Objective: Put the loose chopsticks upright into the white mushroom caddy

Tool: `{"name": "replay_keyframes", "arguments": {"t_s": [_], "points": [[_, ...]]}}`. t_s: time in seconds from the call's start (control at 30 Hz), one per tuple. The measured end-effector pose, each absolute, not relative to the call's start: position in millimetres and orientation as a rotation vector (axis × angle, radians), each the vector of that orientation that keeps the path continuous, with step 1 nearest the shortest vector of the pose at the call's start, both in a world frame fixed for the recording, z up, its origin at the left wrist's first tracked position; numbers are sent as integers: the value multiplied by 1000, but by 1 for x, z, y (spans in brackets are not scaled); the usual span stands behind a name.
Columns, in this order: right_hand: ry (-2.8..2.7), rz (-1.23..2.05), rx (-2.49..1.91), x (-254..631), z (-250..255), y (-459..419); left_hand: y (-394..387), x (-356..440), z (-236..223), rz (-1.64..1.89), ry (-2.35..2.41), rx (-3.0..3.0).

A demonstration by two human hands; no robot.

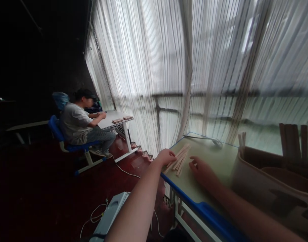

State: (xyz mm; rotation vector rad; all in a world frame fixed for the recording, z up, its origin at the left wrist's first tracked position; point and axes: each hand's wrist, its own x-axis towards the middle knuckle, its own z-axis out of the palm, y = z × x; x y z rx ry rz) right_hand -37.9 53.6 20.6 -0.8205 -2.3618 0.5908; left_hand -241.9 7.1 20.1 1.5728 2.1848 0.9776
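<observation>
A loose pile of thin wooden sticks lies on a pale green table with a blue edge. My left hand rests at the left end of the pile, its fingers curled down onto the sticks. My right hand lies just right of the pile on the tabletop, fingers bent and slightly apart, holding nothing that I can see.
A beige tub with upright wooden sticks stands at the right. A cable runs along the table's far edge by sheer curtains. At the left another person sits on a blue chair at a white desk. Cables and a grey box lie on the floor.
</observation>
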Motion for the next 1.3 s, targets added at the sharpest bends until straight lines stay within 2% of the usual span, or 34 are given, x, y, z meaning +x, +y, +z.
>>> {"name": "replay_keyframes", "arguments": {"t_s": [0.57, 0.93, 1.13, 1.3], "points": [[-2337, 579, -830, -42, 8, 67, 3, -240, 15, 908, 2210, 1512], [-2391, 524, -770, -41, 7, 66, 6, -222, 19, 763, 2483, 1493], [-2491, 421, -593, -41, 3, 67, 9, -221, 20, 673, 2544, 1490], [-2521, 362, -531, -42, -1, 68, 9, -230, 17, 785, 2401, 1556]]}}
